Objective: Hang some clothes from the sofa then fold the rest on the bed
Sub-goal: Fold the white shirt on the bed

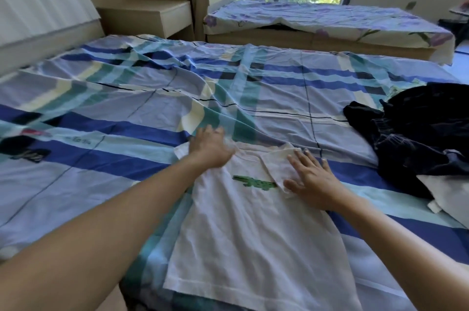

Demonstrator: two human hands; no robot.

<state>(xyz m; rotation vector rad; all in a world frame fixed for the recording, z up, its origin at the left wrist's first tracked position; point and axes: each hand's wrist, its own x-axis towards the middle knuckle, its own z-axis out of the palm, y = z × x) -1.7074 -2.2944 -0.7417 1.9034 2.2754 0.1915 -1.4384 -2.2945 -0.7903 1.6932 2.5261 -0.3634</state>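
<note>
Head view: the white cotton polo shirt with a green crocodile print (253, 234) lies flat on the blue checked bed (114, 97), near me. My left grip (210, 148) and right grip (312, 178) press its shoulders, fingers spread, holding nothing; I should smooth the collar outward before folding.

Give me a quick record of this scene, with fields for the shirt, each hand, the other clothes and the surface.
shirt: white shirt, green crocodile print, spread flat, hem nearest the camera
left hand: open, resting on the shirt's far left corner
right hand: open, flat on the shirt's folded right side
other clothes: dark pile at the right, apart from the shirt
surface: bed covered in blue plaid
</note>
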